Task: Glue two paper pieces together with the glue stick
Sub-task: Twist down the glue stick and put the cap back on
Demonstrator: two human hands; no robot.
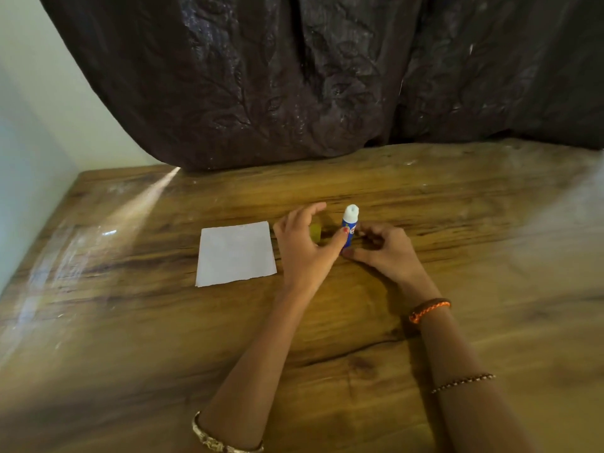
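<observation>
While the glue stick (349, 227) stands upright on the wooden bench (457, 207), uncapped and with its white glue showing at the top, both hands are gathered around it. The left hand (305, 243) reaches in with the thumb touching the blue tube, the other fingers spread and loosely curved above a small yellowish thing (315, 233), maybe the cap, but it is too blurred to be sure. The right hand (380, 248) has its fingers curled close against the tube near its bottom; I judge it is holding or turning the base, though the exact grip is partly hidden. Only one white paper piece (236, 253) is seen, lying flat just beside the left hand; I cannot find a second piece. To do this step well, I think the person should take the tube firmly in one hand, keep the glue raised only a little so it does not break, hold the paper flat with the other hand, and spread in even strokes out to the edges.
</observation>
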